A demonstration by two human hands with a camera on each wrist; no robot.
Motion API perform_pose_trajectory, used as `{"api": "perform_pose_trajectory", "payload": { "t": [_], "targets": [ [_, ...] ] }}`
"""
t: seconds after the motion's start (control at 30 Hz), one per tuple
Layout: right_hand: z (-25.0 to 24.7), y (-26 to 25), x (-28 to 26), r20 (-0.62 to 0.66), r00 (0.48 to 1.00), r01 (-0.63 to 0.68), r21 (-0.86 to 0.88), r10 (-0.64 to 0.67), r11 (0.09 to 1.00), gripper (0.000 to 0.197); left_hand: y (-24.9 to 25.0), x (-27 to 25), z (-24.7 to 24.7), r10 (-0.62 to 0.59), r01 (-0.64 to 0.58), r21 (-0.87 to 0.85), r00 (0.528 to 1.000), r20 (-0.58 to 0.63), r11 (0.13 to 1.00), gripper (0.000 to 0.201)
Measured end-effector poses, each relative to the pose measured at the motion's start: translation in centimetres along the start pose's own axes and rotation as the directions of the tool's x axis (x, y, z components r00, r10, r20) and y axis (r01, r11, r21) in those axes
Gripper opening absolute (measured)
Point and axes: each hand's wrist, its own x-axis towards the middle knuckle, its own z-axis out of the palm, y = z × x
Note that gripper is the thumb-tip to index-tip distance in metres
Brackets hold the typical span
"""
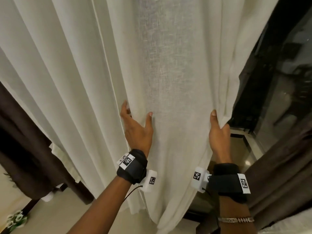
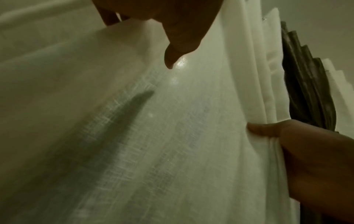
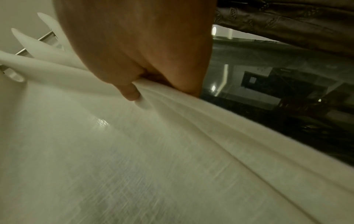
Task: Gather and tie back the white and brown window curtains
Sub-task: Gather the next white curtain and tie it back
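While both hands work the sheer white linen-weave curtain (image 1: 168, 81), the right hand (image 1: 218, 132) pinches its free edge in bunched folds beside the dark window glass (image 1: 287, 81), and the left hand (image 1: 136, 129) curls its fingers behind a pleat, thumb pressed on the front. Risk, as I judge it: this slippery, loose cloth could spill from either grip and fan out again, or a hard tug could strain the rail. Its long axis hangs vertical, rail to floor. Dark brown curtains (image 1: 25, 141) hang either side, not yet gathered.
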Motion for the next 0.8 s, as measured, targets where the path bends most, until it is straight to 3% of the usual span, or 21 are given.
{"api": "perform_pose_trajectory", "payload": {
  "t": [0.07,0.13,0.23,0.33,0.37,0.4,0.47,0.5,0.53,0.57,0.6,0.67,0.7,0.73,0.8],
  "targets": [
    [0.5,0.2,-0.5,0.027,0.999,0.017,-0.004,-0.017,1.0,0.011,0.4,-0.8,1.2,0.062,-0.064,0.015,0.993,0.102,0.998,0.048],
    [1.8,0.6,-1.2,0.084,0.996,0.005,0.008,-0.005,1.0,0.026,0.8,-2.3,2.6,0.211,-0.218,0.003,0.944,0.254,0.976,0.028],
    [3.4,0.7,-2.6,0.185,0.983,-0.02,0.043,0.012,0.999,0.029,1.8,-4.6,3.9,0.38,-0.396,-0.083,0.769,0.514,0.915,0.018],
    [4.4,0.5,-3.2,0.183,0.983,0.016,0.038,-0.022,0.999,0.047,1.1,-5.1,3.6,0.439,-0.43,-0.18,0.641,0.63,0.885,0.027],
    [4.5,0.4,-3.2,0.158,0.987,0.036,0.014,-0.037,0.999,0.051,0.7,-4.9,3.2,0.437,-0.416,-0.198,0.625,0.646,0.887,0.032],
    [4.6,0.5,-3.0,0.133,0.99,0.052,-0.02,-0.049,0.998,0.046,0.2,-4.6,2.7,0.425,-0.393,-0.203,0.639,0.641,0.897,0.037],
    [4.7,0.6,-2.9,0.127,0.992,0.036,-0.076,-0.026,0.996,0.038,-0.1,-3.2,1.6,0.33,-0.219,-0.258,0.76,0.56,0.941,0.047],
    [5.0,0.7,-3.0,0.146,0.989,0.041,-0.116,-0.024,0.992,0.041,0.2,-2.3,1.1,0.227,-0.028,-0.349,0.807,0.545,0.937,0.055],
    [5.4,0.9,-3.3,0.195,0.98,0.072,-0.182,-0.036,0.981,0.046,0.7,-1.4,0.9,0.123,0.19,-0.438,0.797,0.592,0.879,0.07],
    [5.9,1.4,-3.5,0.26,0.964,0.121,-0.257,-0.052,0.959,0.05,1.1,-0.7,0.9,0.074,0.337,-0.464,0.741,0.668,0.819,0.087],
    [6.5,1.9,-3.9,0.324,0.944,0.176,-0.346,-0.059,0.922,0.053,1.4,-0.2,1.1,0.069,0.369,-0.426,0.683,0.727,0.826,0.103],
    [7.6,3.4,-4.6,0.42,0.907,0.271,-0.562,-0.012,0.781,0.052,2.0,0.4,1.8,0.067,0.244,-0.259,0.594,0.801,0.934,0.123],
    [8.0,4.0,-4.9,0.463,0.886,0.308,-0.612,0.015,0.729,0.052,2.3,0.5,2.1,0.051,0.184,-0.188,0.571,0.819,0.965,0.122],
    [8.0,4.3,-5.4,0.516,0.857,0.343,-0.592,0.016,0.729,0.061,2.4,0.8,2.5,0.015,0.187,-0.15,0.578,0.816,0.971,0.111],
    [7.4,4.3,-5.8,0.63,0.776,0.345,-0.377,-0.035,0.86,0.084,1.7,2.1,3.1,-0.084,0.306,-0.154,0.641,0.763,0.939,0.068]
  ]
}}
